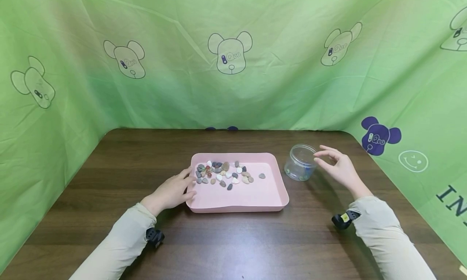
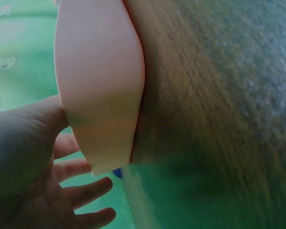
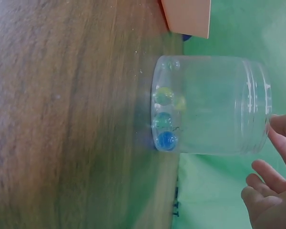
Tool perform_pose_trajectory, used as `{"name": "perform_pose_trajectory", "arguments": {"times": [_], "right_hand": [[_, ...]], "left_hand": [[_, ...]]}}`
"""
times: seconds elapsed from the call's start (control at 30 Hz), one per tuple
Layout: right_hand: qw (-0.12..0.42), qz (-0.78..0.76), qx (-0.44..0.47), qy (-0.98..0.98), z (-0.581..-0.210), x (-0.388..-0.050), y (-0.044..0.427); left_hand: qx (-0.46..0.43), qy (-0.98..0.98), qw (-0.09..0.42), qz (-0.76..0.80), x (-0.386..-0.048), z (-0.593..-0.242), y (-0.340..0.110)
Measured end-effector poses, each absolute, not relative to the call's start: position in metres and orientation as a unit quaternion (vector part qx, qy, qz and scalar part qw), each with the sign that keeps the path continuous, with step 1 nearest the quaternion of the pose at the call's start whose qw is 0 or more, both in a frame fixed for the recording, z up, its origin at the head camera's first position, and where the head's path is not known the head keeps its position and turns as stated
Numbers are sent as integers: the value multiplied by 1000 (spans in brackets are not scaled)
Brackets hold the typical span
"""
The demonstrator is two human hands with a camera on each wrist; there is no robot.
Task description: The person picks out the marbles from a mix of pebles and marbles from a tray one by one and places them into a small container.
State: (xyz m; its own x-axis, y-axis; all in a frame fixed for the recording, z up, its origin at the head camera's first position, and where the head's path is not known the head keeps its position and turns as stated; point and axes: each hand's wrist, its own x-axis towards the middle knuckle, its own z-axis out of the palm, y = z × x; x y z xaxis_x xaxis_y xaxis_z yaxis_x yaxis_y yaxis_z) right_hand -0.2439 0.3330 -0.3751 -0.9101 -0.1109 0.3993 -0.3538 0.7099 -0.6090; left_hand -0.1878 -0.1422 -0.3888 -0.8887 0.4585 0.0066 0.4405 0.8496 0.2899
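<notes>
At 3 o'clock on the clear jar [image 3: 214, 105], right hand [image 1: 341, 168], thumb and finger at the rim; cannot tell if pinching or only touching. At 9 o'clock on the pink tray [image 1: 251, 194], left hand [image 1: 171, 192], fingers loose and spread, tips on the edge. Down at the jar's bottom, a few marbles [image 3: 163, 120]. Jar likely light, stiff and slippery; cannot tell if glass, so best treated as breakable. Best held round the middle. Just beside, toward 9 o'clock, the tray, likely light and a bit bendy. Inside, mostly toward 10 o'clock, many stones [image 1: 226, 166] with red balls [image 1: 209, 175] among them: hard, smooth, best pinched by the sides. Mind the tray's raised edge. Good room over the table [image 1: 237, 243] toward 6 o'clock. Past the far edge, at 12, green cloth [image 1: 233, 101].
</notes>
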Motion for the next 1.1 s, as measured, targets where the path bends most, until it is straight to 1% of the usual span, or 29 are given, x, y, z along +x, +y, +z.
{"name": "perform_pose_trajectory", "arguments": {"times": [0.27, 0.4, 0.67, 1.1], "right_hand": [[187, 374, 149, -896, -365, -244, 319], [185, 386, 168, -888, -355, -243, 304], [143, 416, 205, -874, -345, -245, 271], [63, 436, 251, -862, -344, -260, 223]], "left_hand": [[234, 961, 34, 142, -188, -389, -142], [232, 962, 36, 143, -188, -388, -142], [234, 961, 34, 143, -188, -389, -142], [235, 960, 32, 146, -188, -389, -142]]}}
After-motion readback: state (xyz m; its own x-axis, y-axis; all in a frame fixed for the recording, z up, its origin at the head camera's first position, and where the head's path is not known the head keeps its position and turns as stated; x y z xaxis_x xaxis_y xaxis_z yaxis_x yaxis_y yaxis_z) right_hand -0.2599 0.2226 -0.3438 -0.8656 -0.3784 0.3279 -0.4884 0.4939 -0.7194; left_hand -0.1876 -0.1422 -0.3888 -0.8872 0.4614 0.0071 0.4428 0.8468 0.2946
